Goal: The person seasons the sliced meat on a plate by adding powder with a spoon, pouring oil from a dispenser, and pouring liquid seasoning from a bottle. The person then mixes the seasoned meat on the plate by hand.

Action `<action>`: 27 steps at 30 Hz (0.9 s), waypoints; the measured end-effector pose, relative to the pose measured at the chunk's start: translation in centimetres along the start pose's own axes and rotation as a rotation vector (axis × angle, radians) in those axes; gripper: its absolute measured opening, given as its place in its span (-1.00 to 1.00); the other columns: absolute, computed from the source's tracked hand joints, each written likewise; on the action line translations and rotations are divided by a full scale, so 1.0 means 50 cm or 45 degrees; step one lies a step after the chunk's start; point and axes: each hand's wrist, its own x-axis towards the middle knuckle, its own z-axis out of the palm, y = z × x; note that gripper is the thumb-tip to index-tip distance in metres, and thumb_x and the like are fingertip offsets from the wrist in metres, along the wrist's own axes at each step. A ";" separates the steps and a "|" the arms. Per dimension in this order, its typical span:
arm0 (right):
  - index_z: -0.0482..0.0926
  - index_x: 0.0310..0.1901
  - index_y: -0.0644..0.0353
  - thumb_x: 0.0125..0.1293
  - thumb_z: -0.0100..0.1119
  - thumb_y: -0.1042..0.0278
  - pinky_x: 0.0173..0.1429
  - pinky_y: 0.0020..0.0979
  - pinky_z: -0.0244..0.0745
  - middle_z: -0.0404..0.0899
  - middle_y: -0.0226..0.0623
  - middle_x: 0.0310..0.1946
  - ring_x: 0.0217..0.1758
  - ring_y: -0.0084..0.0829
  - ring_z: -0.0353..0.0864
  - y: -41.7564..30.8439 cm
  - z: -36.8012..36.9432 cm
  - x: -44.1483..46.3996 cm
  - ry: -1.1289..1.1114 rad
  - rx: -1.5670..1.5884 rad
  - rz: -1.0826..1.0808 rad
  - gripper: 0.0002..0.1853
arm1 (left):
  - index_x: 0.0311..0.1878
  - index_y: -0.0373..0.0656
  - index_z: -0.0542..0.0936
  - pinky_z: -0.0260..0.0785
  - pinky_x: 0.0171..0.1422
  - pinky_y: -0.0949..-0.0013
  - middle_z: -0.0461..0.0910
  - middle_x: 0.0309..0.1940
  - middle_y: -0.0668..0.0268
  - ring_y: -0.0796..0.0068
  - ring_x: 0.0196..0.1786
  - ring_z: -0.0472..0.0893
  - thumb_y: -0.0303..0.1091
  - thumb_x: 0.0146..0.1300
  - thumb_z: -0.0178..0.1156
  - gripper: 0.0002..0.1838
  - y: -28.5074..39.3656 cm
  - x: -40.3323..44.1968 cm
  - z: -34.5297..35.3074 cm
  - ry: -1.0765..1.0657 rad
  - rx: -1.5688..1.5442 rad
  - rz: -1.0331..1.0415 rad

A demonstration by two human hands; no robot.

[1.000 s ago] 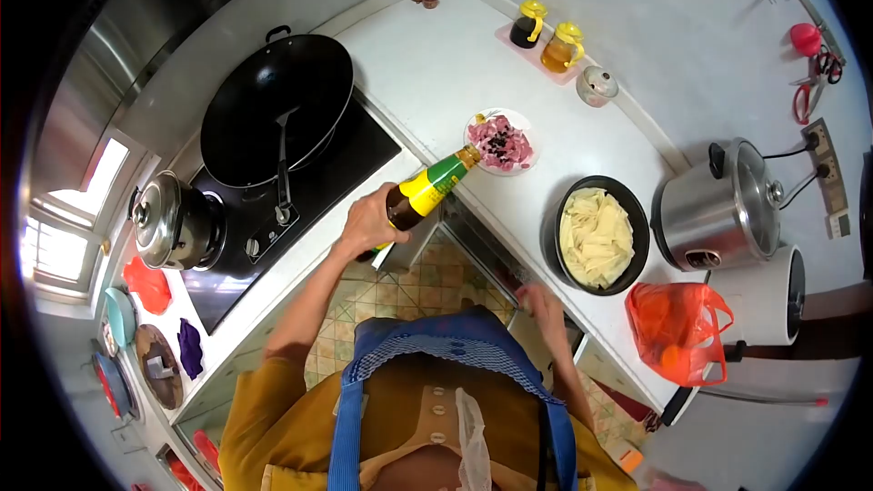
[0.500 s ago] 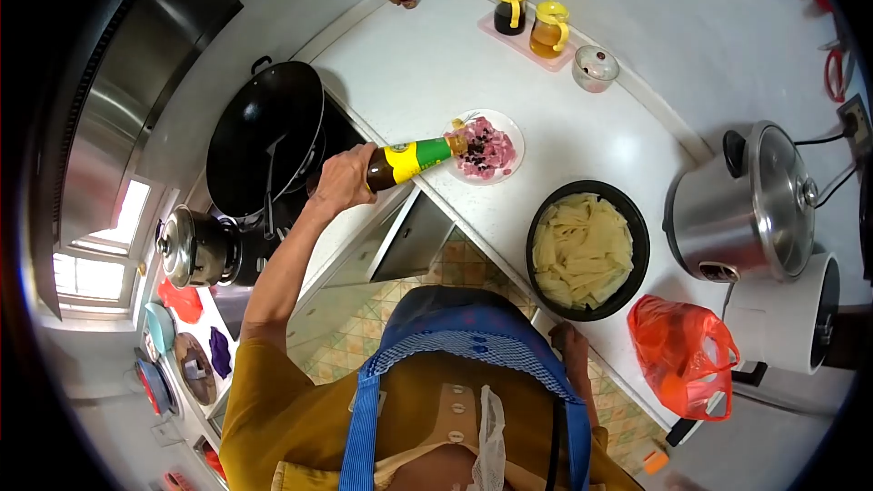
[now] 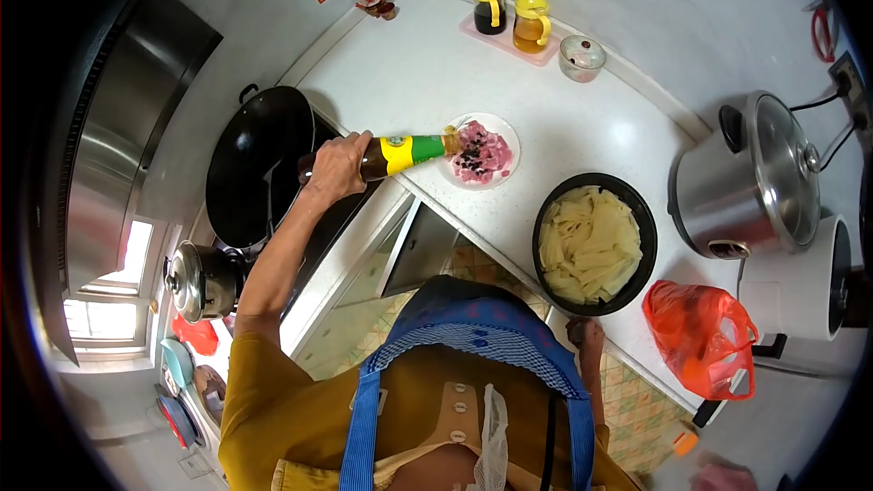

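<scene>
My left hand (image 3: 338, 168) is wrapped round a brown glass bottle (image 3: 397, 156) with a yellow and green label. The bottle lies nearly level, its mouth over the near side of a white plate (image 3: 512, 135). Pieces of raw pink meat (image 3: 494, 156) with small black bits on them fill the plate's middle. Low at the counter's front edge, my right hand (image 3: 587, 335) has its fingers curled in, and what they hold, if anything, is hidden. Just above it stands a round black pan (image 3: 648, 259) of pale yellow sliced strips (image 3: 591, 245).
A black wok (image 3: 259, 164) and a lidded pot (image 3: 200, 280) stand on the left. To the right are a steel cooker (image 3: 741, 177) and a red plastic bag (image 3: 700, 336). Yellow-lidded jugs (image 3: 531, 27) and a lidded jar (image 3: 582, 57) line the back. A cabinet door (image 3: 418, 245) hangs open below.
The view has shifted slightly. My left hand still holds the tilted bottle over the plate, and my right hand stays low by the counter edge.
</scene>
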 end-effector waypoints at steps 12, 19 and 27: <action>0.52 -0.48 0.23 0.32 -0.21 -0.18 -0.61 -0.60 0.24 0.46 -0.36 -0.66 -0.66 -0.59 0.40 0.022 0.008 0.002 0.076 0.201 -0.004 -0.42 | -0.20 -0.15 0.38 0.39 -0.25 0.23 0.48 -0.43 0.19 0.15 -0.37 0.55 -0.47 -0.37 0.38 -0.46 0.000 0.036 -0.017 0.063 0.127 0.107; 0.54 -0.46 0.26 0.31 -0.12 -0.08 -0.59 -0.61 0.27 0.48 -0.37 -0.62 -0.64 -0.62 0.39 0.044 -0.006 0.006 0.093 0.148 0.012 -0.49 | -0.19 -0.16 0.38 0.39 -0.27 0.25 0.48 -0.43 0.20 0.19 -0.39 0.55 -0.49 -0.35 0.36 -0.47 0.006 0.044 -0.027 0.041 0.196 0.121; 0.55 -0.47 0.25 0.30 -0.12 -0.13 -0.59 -0.60 0.28 0.48 -0.39 -0.63 -0.64 -0.61 0.40 0.021 -0.004 0.002 0.086 0.137 0.054 -0.46 | -0.19 -0.17 0.38 0.39 -0.28 0.25 0.47 -0.44 0.20 0.19 -0.39 0.54 -0.51 -0.33 0.34 -0.49 0.002 0.047 -0.026 0.060 0.208 0.138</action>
